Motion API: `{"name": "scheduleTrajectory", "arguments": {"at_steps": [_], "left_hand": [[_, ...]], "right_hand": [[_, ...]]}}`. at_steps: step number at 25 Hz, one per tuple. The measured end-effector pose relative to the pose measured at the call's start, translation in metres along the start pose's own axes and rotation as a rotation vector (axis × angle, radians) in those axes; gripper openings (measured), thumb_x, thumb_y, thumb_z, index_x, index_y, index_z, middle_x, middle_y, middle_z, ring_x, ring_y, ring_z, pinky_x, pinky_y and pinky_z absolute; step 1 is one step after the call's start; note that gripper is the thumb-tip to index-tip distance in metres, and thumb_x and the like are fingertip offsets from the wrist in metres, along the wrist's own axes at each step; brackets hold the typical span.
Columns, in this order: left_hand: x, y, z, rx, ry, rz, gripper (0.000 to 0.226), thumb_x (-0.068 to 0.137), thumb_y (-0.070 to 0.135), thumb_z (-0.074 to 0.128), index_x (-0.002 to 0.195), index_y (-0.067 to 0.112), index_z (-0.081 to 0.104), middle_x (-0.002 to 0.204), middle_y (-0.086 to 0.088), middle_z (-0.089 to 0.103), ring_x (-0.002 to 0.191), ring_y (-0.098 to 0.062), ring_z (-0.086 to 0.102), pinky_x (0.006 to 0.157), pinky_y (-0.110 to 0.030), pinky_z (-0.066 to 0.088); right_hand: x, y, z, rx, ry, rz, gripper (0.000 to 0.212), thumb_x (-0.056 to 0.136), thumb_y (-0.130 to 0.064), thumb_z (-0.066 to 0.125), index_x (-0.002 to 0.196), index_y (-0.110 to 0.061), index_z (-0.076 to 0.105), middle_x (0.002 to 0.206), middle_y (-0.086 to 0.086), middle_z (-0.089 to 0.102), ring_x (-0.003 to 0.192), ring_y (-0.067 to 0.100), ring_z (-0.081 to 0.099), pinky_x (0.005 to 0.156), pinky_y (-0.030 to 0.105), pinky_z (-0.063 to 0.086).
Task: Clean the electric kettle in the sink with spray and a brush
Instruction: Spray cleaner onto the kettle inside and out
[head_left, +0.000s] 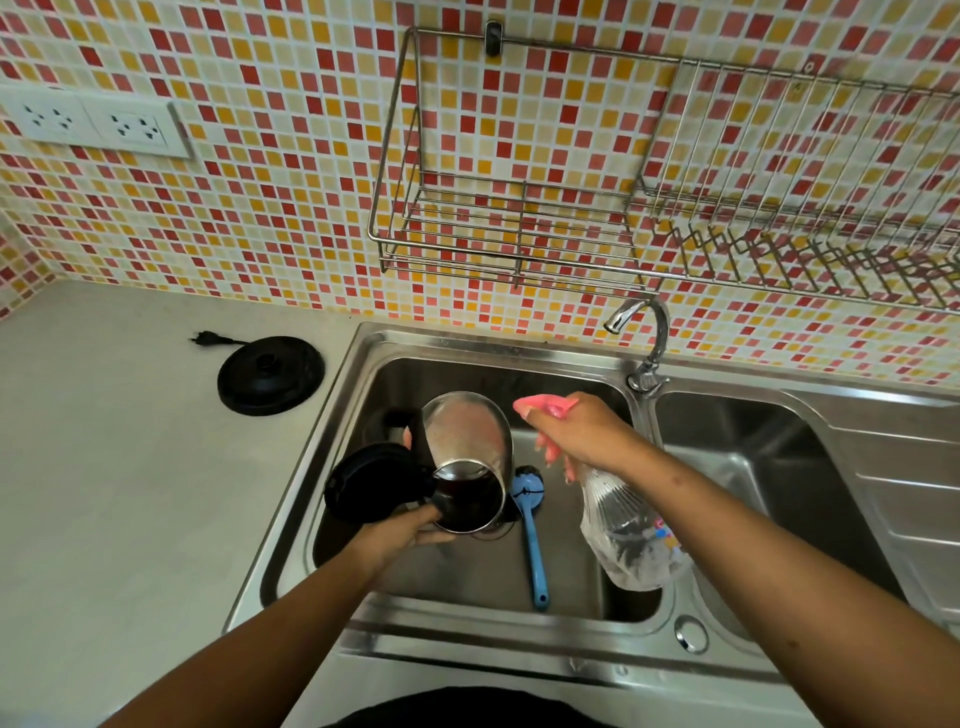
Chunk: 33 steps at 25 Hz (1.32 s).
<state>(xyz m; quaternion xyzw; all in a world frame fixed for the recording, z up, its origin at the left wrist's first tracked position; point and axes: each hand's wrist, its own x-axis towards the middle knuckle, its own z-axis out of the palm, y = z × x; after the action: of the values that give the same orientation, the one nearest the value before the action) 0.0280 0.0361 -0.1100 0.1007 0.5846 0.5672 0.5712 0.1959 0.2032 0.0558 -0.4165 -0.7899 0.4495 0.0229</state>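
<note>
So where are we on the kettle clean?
Done: kettle off its base, lid open, tilted over the sink in the left hand. In hand: right hand aims the spray bottle at it. Left: brush lies untouched in the sink; scrubbing not started.

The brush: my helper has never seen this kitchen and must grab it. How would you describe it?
Look in the left basin of the steel double sink. On its floor, just right of the tilted kettle, lies the brush. It is the only blue thing there, with a long thin handle pointing toward the near rim.
</note>
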Motion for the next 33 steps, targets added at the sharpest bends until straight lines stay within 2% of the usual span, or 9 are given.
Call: {"name": "scheduleTrajectory", "arguments": {"at_steps": [4, 7, 11, 13, 17, 22, 27, 30, 33], "left_hand": [[0.000, 0.010, -0.002, 0.023, -0.025, 0.054, 0.036, 0.091, -0.003, 0.056, 0.127, -0.005, 0.055, 0.123, -0.024, 0.063, 0.096, -0.031, 0.071, 0.087, -0.047, 0.057], [0.001, 0.014, -0.008, 0.009, -0.039, 0.059, 0.032, 0.092, -0.003, 0.053, 0.124, -0.004, 0.058, 0.119, -0.024, 0.066, 0.096, -0.032, 0.071, 0.081, -0.041, 0.060], [-0.001, 0.017, -0.016, 0.013, -0.032, 0.042, 0.028, 0.094, -0.002, 0.049, 0.120, -0.006, 0.059, 0.104, -0.018, 0.073, 0.091, -0.028, 0.073, 0.075, -0.036, 0.061], [-0.001, 0.017, -0.022, 0.023, -0.012, 0.020, 0.028, 0.092, -0.001, 0.052, 0.119, -0.007, 0.060, 0.100, -0.016, 0.074, 0.091, -0.028, 0.073, 0.080, -0.038, 0.060], [-0.001, 0.015, -0.040, 0.120, 0.015, -0.005, 0.043, 0.075, 0.018, 0.076, 0.115, 0.003, 0.066, 0.110, -0.018, 0.072, 0.105, -0.034, 0.068, 0.102, -0.053, 0.046], [-0.005, 0.018, -0.041, 0.151, 0.010, -0.005, 0.026, 0.086, 0.011, 0.066, 0.111, 0.003, 0.067, 0.108, -0.018, 0.072, 0.105, -0.033, 0.068, 0.103, -0.053, 0.045], [-0.008, 0.021, -0.037, 0.123, 0.016, 0.013, 0.026, 0.087, 0.005, 0.063, 0.112, 0.001, 0.065, 0.106, -0.019, 0.073, 0.101, -0.034, 0.070, 0.102, -0.052, 0.045], [-0.007, 0.018, -0.040, 0.147, 0.039, -0.005, 0.030, 0.080, 0.015, 0.073, 0.109, 0.005, 0.069, 0.105, -0.018, 0.073, 0.103, -0.034, 0.069, 0.103, -0.054, 0.044], [-0.001, 0.014, -0.047, 0.187, 0.042, -0.025, 0.057, 0.054, 0.042, 0.089, 0.102, 0.016, 0.075, 0.108, -0.014, 0.073, 0.105, -0.034, 0.068, 0.100, -0.055, 0.046]], "right_hand": [[-0.008, 0.012, 0.003, 0.044, 0.034, -0.005, 0.026, 0.096, -0.036, 0.052, 0.115, -0.031, 0.068, 0.064, 0.008, 0.065, 0.046, 0.024, 0.056, 0.041, 0.024, 0.049], [-0.017, 0.019, 0.004, 0.064, 0.094, -0.015, 0.024, 0.095, -0.038, 0.053, 0.115, -0.038, 0.067, 0.060, 0.004, 0.062, 0.044, 0.021, 0.053, 0.042, 0.025, 0.048], [-0.023, 0.023, -0.007, 0.143, -0.015, 0.003, 0.031, 0.095, -0.040, 0.053, 0.124, -0.034, 0.063, 0.078, 0.013, 0.069, 0.050, 0.019, 0.058, 0.041, 0.025, 0.050], [-0.024, 0.022, -0.009, 0.176, -0.051, 0.004, 0.032, 0.096, -0.038, 0.052, 0.125, -0.028, 0.062, 0.083, 0.018, 0.071, 0.052, 0.021, 0.059, 0.040, 0.025, 0.050], [-0.021, 0.013, -0.008, 0.113, 0.047, 0.009, 0.031, 0.092, -0.048, 0.053, 0.111, -0.029, 0.068, 0.060, 0.008, 0.065, 0.051, 0.027, 0.057, 0.040, 0.023, 0.047], [-0.013, -0.002, -0.014, 0.116, -0.022, 0.009, 0.034, 0.093, -0.045, 0.054, 0.120, -0.026, 0.064, 0.070, 0.012, 0.068, 0.064, 0.032, 0.063, 0.040, 0.023, 0.049], [-0.007, -0.015, -0.009, 0.068, -0.015, -0.011, 0.028, 0.094, -0.044, 0.054, 0.112, -0.026, 0.066, 0.070, 0.012, 0.068, 0.049, 0.023, 0.058, 0.036, 0.020, 0.046], [-0.004, -0.015, -0.006, 0.060, 0.068, 0.001, 0.026, 0.093, -0.045, 0.055, 0.111, -0.030, 0.067, 0.065, 0.007, 0.065, 0.043, 0.014, 0.055, 0.036, 0.020, 0.046], [-0.007, -0.013, -0.005, 0.045, -0.043, -0.029, 0.034, 0.093, -0.047, 0.054, 0.120, -0.029, 0.066, 0.072, 0.008, 0.067, 0.048, 0.021, 0.057, 0.037, 0.020, 0.046]]}}
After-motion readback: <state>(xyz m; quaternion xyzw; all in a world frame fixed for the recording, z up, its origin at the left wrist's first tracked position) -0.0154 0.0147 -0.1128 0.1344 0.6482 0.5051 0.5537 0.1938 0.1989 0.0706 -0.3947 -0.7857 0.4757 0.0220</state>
